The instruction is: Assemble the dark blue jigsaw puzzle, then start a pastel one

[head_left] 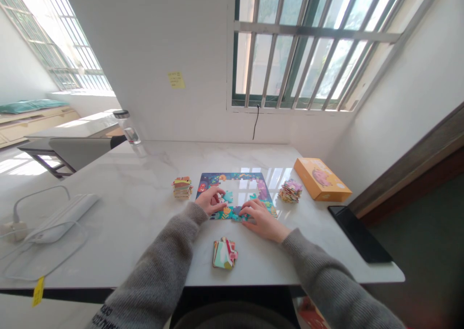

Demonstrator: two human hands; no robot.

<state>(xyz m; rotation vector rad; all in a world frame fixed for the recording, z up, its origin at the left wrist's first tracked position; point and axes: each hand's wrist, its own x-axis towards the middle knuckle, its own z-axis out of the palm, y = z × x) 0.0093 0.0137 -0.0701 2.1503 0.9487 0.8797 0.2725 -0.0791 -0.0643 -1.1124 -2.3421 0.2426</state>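
A jigsaw puzzle [266,196] lies on the white table, its colourful border joined around a pale middle. My left hand [211,201] rests over its left side, thumb and fingers apart, beside a teal puzzle piece [228,196]. At the lower edge, my right hand [261,218] has its fingertips closed about a dark teal puzzle piece [238,216]; the fingers partly hide it. Nearer me lies a small stack of puzzle pieces [224,254]. Taller stacks stand to the left [182,187] and right [290,191] of the puzzle.
An orange box [322,179] and a black tablet-like slab [358,234] lie at the right. On the left are a white power strip [63,217] with cables and, farther back, a clear bottle [128,127]. A wall with a barred window [300,43] rises behind the table [145,174].
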